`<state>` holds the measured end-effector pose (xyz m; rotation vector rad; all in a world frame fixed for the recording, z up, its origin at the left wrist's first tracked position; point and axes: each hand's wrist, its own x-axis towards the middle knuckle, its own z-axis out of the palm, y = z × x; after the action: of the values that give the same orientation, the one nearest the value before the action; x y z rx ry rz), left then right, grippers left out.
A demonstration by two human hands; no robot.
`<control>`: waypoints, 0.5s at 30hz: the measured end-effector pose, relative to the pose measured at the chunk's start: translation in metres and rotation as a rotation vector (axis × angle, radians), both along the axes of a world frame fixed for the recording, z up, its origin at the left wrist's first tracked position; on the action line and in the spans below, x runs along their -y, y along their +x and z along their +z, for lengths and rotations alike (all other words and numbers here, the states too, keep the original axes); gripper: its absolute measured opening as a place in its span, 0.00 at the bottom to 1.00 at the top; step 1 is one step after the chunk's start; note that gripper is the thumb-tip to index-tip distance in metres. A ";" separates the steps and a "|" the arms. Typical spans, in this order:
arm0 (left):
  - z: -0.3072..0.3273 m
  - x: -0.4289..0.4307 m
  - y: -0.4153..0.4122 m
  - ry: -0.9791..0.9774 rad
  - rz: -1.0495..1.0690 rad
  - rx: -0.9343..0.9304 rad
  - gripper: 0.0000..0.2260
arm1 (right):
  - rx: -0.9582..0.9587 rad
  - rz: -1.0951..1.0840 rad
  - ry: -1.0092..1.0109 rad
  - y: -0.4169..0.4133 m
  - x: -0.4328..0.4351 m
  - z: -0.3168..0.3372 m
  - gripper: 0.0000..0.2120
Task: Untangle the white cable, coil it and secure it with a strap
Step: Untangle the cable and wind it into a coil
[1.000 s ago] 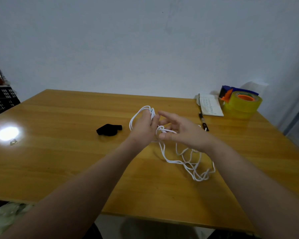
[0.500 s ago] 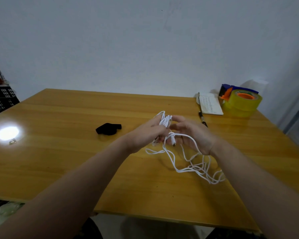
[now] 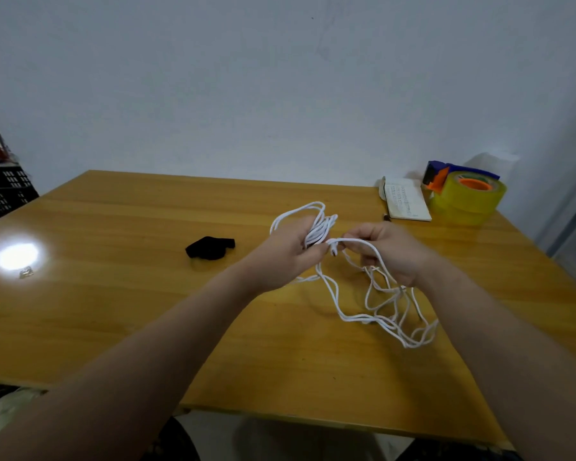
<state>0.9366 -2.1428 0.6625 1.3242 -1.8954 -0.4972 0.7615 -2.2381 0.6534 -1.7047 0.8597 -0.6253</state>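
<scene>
Counter [image 3: 147,311]: yellow-brown wood; both forearms reach in over its near edge.
White cable [image 3: 319,229], loose part: tangled loops hang from the hands and lie on the counter toward the near right edge, under the right wrist.
Right hand [image 3: 389,251]: raised above the counter, fingers curled, pinching a strand of the white cable that runs across to the left hand.
Left hand [image 3: 288,257]: raised over the middle of the counter, clenched round a bundle of gathered loops; one loop stands out beyond the fingers.
Strap [image 3: 210,248]: black, lying on the counter left of the left hand, apart from it and from the cable.
Far right corner: a notebook [image 3: 406,201], with a yellow tape roll [image 3: 468,197] in its dispenser just beside it.
Beyond the left edge: a black crate [image 3: 4,191].
</scene>
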 end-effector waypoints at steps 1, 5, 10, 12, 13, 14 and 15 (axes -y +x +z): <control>-0.002 0.000 -0.002 -0.018 0.010 0.057 0.06 | 0.004 0.038 0.053 -0.001 0.002 -0.001 0.13; -0.012 0.001 -0.006 -0.089 0.084 0.127 0.07 | -0.074 0.089 0.042 -0.003 0.007 -0.001 0.13; -0.013 0.008 -0.002 0.040 0.227 -0.038 0.09 | -0.080 -0.007 -0.229 0.003 0.000 -0.001 0.07; -0.011 0.009 -0.001 0.103 0.234 -0.039 0.08 | 0.019 0.025 -0.118 0.006 -0.006 -0.003 0.08; -0.010 0.009 -0.002 0.120 0.221 -0.052 0.08 | 0.065 0.043 -0.064 0.008 -0.008 -0.004 0.10; -0.009 0.010 -0.002 0.138 0.208 -0.072 0.07 | 0.087 0.048 -0.041 0.009 -0.009 -0.004 0.11; -0.008 0.010 -0.002 0.158 0.199 -0.092 0.07 | 0.097 0.040 -0.032 0.010 -0.009 -0.004 0.11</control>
<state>0.9347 -2.1524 0.6548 1.5471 -1.6559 -0.6037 0.7710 -2.2296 0.6492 -1.7020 0.7495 -0.6922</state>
